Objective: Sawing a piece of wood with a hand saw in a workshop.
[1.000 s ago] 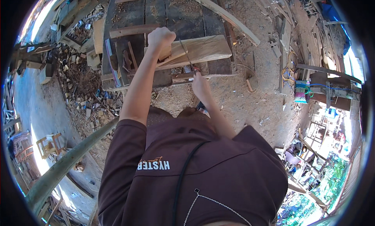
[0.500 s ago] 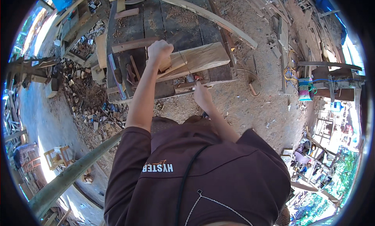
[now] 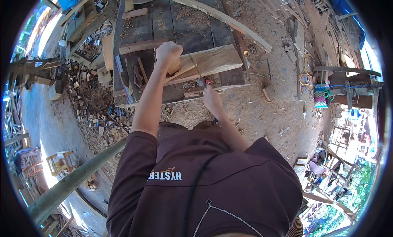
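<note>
My left hand [image 3: 168, 52] is closed in a fist over a small pale wooden block [image 3: 174, 66], its fingertips mostly hidden. The block rests on a thick light plank [image 3: 219, 58] lying across the near part of the workbench. A narrow wooden strip [image 3: 182, 72] slants beside the block. My right hand [image 3: 213, 101] grips the near end of a thin, straight hand tool [image 3: 199, 75]. Its slim blade crosses the strip's right end and reaches over the plank; whether it is a file or a narrow saw I cannot tell.
Dark boards form the workbench [image 3: 163, 22], strewn with shavings. A long curved timber [image 3: 221, 16] crosses its far right side. Loose wood pieces [image 3: 143, 45] lie near my left hand. Offcuts [image 3: 98, 124] cover the ground at left. A woven basket [image 3: 321, 95] hangs at right.
The whole view has shifted very slightly. Both hands keep almost the same places; the tool's blade looks slightly turned against the strip.
</note>
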The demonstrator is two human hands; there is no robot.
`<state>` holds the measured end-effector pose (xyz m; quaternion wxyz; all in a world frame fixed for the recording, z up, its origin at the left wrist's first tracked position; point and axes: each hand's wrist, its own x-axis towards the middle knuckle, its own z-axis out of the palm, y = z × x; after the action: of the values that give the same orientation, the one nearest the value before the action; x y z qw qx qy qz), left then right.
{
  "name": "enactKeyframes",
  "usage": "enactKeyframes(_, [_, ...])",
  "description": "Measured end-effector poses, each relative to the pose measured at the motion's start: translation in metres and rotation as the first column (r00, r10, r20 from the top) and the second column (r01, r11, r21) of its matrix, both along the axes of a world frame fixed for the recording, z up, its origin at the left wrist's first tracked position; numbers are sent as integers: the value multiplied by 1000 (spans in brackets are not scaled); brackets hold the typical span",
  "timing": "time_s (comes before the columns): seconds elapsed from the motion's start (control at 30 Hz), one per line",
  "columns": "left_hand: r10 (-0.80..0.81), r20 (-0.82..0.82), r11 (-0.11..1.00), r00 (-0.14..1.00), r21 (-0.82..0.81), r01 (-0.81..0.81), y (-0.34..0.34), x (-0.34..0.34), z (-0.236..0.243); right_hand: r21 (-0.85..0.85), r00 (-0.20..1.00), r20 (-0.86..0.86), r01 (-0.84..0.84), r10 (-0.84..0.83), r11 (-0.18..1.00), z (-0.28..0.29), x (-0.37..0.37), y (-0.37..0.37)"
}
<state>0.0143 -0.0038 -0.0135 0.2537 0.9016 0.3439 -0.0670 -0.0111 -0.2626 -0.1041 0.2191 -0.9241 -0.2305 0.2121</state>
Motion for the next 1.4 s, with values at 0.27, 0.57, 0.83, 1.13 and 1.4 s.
enactKeyframes(0.27, [-54,-57,998,997,16,55,-1,5,5,-30,1000,19,18,-18,999,4,15,25])
enactKeyframes(0.57, [-12,-43,1000,999,22,13,3,1,-5,-30,999,36,-1,2,1000,-3,-18,-18])
enactKeyframes(0.83, [-102,-15,995,995,5,102,-3,11,0,11,997,63,40,-40,999,-22,33,33])
enactKeyframes(1.13, [-15,-6,1000,1000,17,15,6,-3,5,-53,1000,4,10,-10,999,7,-4,-5])
enactKeyframes(1.4, [-53,-8,998,999,21,53,-3,6,2,-6,999,52,-13,13,1000,-22,43,46])
